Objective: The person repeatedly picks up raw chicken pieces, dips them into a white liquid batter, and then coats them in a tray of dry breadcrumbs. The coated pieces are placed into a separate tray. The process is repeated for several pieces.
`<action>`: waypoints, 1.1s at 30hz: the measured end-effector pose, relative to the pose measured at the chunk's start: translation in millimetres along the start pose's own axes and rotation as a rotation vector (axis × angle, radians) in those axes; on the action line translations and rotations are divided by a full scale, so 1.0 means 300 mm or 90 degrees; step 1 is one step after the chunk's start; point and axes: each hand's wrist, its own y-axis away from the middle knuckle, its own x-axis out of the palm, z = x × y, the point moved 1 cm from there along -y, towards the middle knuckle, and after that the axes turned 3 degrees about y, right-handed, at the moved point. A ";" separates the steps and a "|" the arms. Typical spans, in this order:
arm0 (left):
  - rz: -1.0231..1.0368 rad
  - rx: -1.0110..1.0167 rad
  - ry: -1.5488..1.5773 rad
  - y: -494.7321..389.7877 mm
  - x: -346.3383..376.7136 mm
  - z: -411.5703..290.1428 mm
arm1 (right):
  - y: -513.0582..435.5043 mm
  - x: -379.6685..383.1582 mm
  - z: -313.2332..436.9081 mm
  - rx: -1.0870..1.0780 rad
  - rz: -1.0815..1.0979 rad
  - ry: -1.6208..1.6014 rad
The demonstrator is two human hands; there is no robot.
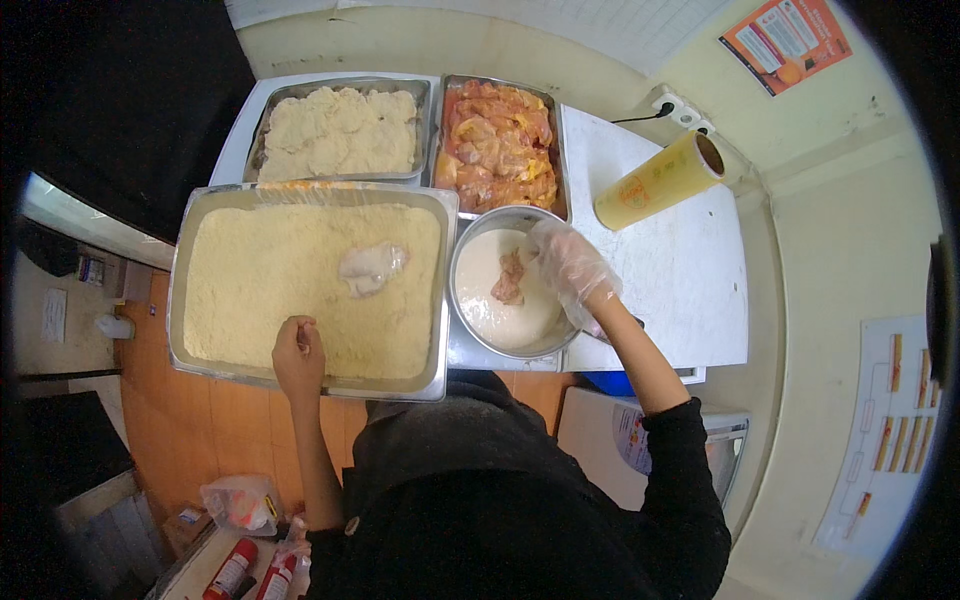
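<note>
My right hand (574,266), in a clear plastic glove, is over the right side of a round metal bowl (454,300) of pale batter (487,322). A raw piece of chicken (510,277) lies partly sunk in that batter, just left of the gloved fingers. Whether they touch it is hard to tell. Bare and with curled fingers, my left hand (300,356) hovers at the front edge of a large metal tray (442,386). No object shows in it. Pale yellow breading (255,277) fills this tray, and a batter-coated piece (373,268) rests on it toward the right.
Behind stand a tray of breaded pieces (341,131) and a metal tray of raw marinated chicken (499,146). A yellowish roll of film (652,184) lies on the white table (675,300), near wall sockets (682,112). The large tray overhangs the table's front edge.
</note>
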 end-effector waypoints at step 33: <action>-0.008 0.013 0.023 0.003 0.007 -0.002 | 0.000 0.017 0.000 0.047 0.118 -0.254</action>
